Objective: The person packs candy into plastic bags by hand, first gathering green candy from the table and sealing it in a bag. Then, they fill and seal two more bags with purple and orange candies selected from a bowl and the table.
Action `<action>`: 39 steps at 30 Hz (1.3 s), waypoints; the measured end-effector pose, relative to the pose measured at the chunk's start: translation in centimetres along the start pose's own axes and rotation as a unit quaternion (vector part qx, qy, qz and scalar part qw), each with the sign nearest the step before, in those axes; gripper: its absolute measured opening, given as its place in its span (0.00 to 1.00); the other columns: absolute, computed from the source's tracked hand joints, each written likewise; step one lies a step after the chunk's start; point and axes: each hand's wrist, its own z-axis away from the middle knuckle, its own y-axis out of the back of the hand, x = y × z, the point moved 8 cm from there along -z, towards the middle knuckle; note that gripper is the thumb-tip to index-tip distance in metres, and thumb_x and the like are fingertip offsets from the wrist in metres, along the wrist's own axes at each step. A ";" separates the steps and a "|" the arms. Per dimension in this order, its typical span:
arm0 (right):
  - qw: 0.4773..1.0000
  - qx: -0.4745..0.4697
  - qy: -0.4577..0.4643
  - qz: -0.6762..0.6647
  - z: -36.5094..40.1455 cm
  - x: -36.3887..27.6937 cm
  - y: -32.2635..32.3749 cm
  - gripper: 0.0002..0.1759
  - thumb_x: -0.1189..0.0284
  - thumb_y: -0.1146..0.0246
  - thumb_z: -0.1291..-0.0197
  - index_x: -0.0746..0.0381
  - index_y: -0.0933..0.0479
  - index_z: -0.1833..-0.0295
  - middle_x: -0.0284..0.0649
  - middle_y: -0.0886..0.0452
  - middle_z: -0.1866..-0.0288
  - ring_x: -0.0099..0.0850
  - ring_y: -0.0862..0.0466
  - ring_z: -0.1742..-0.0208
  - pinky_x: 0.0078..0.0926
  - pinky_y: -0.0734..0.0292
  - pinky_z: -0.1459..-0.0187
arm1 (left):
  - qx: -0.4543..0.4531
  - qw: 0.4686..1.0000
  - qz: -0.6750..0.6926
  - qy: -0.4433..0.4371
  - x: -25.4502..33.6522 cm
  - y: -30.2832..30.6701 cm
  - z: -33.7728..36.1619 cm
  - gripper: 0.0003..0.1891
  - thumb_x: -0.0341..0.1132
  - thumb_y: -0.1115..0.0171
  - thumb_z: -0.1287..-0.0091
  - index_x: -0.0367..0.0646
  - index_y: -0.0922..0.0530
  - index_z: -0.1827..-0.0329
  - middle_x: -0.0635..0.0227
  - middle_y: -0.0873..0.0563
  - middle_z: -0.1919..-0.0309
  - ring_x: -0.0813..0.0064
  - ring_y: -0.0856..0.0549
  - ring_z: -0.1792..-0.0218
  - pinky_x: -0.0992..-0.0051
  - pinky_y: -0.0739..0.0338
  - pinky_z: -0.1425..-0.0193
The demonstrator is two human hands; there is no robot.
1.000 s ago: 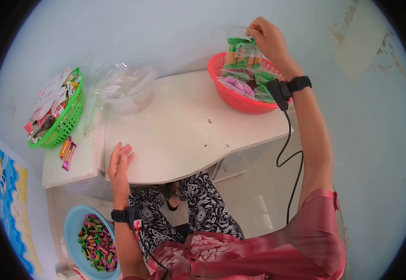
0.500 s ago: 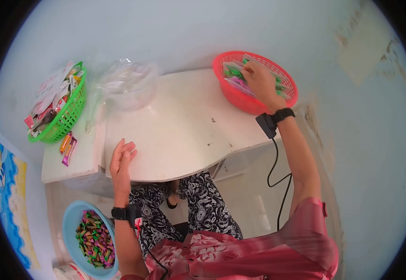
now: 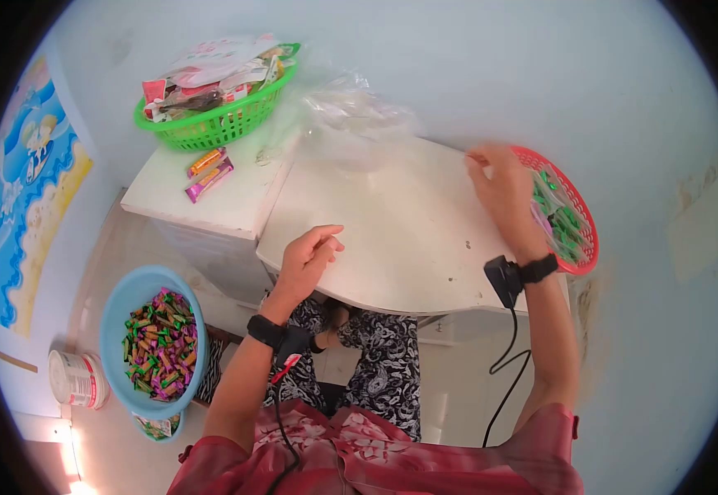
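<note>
My left hand (image 3: pixel 309 257) hovers at the near left edge of the white table (image 3: pixel 392 231), fingers loosely stretched and holding nothing. My right hand (image 3: pixel 503 188) is raised over the table's right side, just left of the red basket (image 3: pixel 587 216). Its fingers are slightly blurred but look apart, with nothing visible between them. Clear plastic packets with green and purple wrapped pieces (image 3: pixel 558 219) lie in that basket, partly hidden behind my right hand and wrist.
A clear plastic bag (image 3: pixel 359 124) stands at the table's back. On the left cabinet are a green basket (image 3: pixel 218 128) of packets and two wrapped bars (image 3: pixel 209 175). A blue basin (image 3: pixel 194 289) of wrapped sweets and a white bucket (image 3: pixel 78 381) are on the floor.
My right hand has come out of the red basket and moved left of it. My left hand stays near the table edge. The view has turned left.
</note>
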 end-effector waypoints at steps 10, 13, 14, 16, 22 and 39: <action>0.997 -0.066 -0.039 0.023 -5.4 1.5 -14.8 0.03 0.73 0.35 0.37 0.58 0.16 0.60 0.41 0.11 0.62 0.47 0.14 0.54 0.47 0.18 0.56 | 0.003 0.996 -0.083 -0.043 1.0 -0.2 0.5 0.13 0.29 0.38 0.22 0.39 0.15 0.38 0.63 0.08 0.63 0.79 0.11 0.61 0.77 0.19 0.53; 0.989 -0.108 -0.097 -0.012 -7.0 2.0 -17.5 0.04 0.73 0.35 0.38 0.58 0.15 0.59 0.41 0.10 0.62 0.47 0.14 0.55 0.48 0.18 0.56 | 0.005 0.993 -0.104 -0.058 1.0 -0.3 0.4 0.14 0.29 0.38 0.23 0.40 0.15 0.38 0.63 0.08 0.63 0.78 0.11 0.63 0.76 0.18 0.55; 0.986 -0.121 -0.112 -0.025 -7.4 1.9 -18.2 0.05 0.73 0.34 0.39 0.58 0.15 0.59 0.41 0.10 0.61 0.47 0.14 0.55 0.48 0.18 0.56 | 0.015 0.990 -0.125 -0.070 1.1 -0.3 0.4 0.13 0.30 0.37 0.24 0.41 0.14 0.40 0.63 0.08 0.64 0.75 0.11 0.65 0.74 0.17 0.57; 0.988 -0.131 -0.080 -0.011 -8.6 0.5 -19.9 0.05 0.72 0.34 0.39 0.57 0.14 0.58 0.41 0.10 0.60 0.47 0.14 0.54 0.47 0.18 0.57 | 0.017 0.986 -0.149 -0.070 1.6 -0.3 0.4 0.12 0.31 0.37 0.24 0.42 0.14 0.42 0.60 0.09 0.64 0.65 0.09 0.64 0.68 0.17 0.57; 0.990 -0.114 0.009 0.081 -10.6 -1.3 -24.0 0.10 0.71 0.31 0.39 0.56 0.12 0.53 0.38 0.09 0.59 0.46 0.16 0.47 0.45 0.19 0.54 | 0.034 0.981 -0.162 -0.098 2.0 -0.3 0.4 0.10 0.31 0.35 0.25 0.42 0.14 0.44 0.60 0.09 0.65 0.65 0.11 0.67 0.68 0.17 0.59; 0.969 0.013 -0.152 -0.194 -9.0 0.7 -14.6 0.09 0.66 0.30 0.29 0.60 0.10 0.55 0.37 0.10 0.63 0.31 0.15 0.67 0.30 0.20 0.63 | 0.022 0.985 -0.145 -0.089 1.4 0.1 0.2 0.10 0.29 0.34 0.24 0.40 0.15 0.43 0.63 0.09 0.65 0.74 0.12 0.67 0.73 0.19 0.60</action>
